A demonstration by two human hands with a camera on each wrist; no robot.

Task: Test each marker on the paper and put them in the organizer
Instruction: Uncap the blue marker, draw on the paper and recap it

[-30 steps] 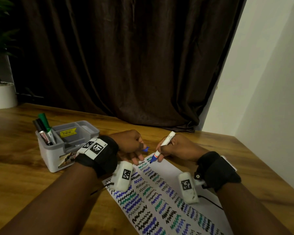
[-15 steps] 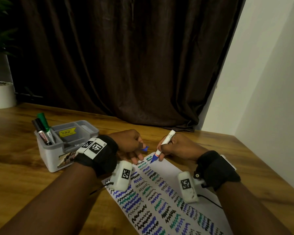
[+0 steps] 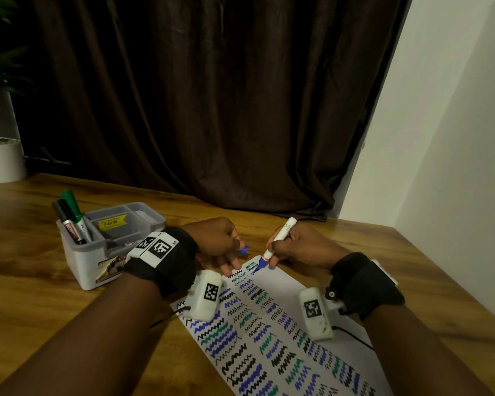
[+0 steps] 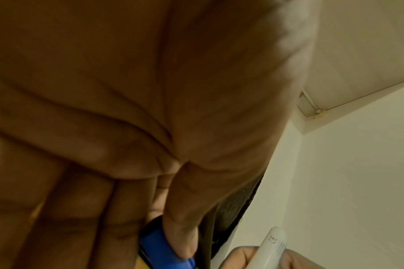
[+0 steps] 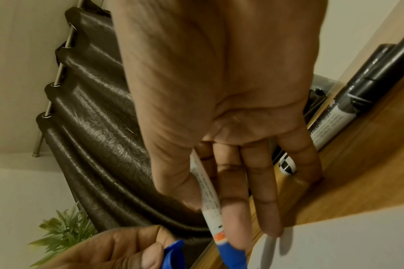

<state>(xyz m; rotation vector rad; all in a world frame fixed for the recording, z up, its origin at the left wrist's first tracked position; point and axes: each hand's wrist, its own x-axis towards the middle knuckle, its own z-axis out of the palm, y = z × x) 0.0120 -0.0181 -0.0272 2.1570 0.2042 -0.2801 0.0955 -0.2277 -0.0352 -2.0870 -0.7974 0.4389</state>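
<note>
My right hand (image 3: 293, 247) grips a white marker with a blue tip (image 3: 275, 244), tip down on the far end of the white paper (image 3: 286, 284), which is covered in rows of black, blue and green squiggles. The same marker (image 5: 210, 203) shows in the right wrist view, pinched between thumb and fingers. My left hand (image 3: 220, 244) pinches the marker's blue cap (image 3: 243, 249) just left of the tip; the cap (image 4: 164, 249) sits under my thumb in the left wrist view. The grey organizer (image 3: 77, 261) stands to the left with a green marker (image 3: 73, 207) and black markers (image 3: 67, 224) upright in it.
The wooden table (image 3: 26, 295) extends left and right of the paper. A dark curtain (image 3: 212, 95) hangs behind, a white wall (image 3: 440, 167) stands at the right, and a white plant pot (image 3: 0, 161) sits at the far left. A black cable (image 3: 355, 335) lies on the paper.
The marker tip has shifted a little along the paper's far end while my right hand writes. My left hand keeps the cap in the same place.
</note>
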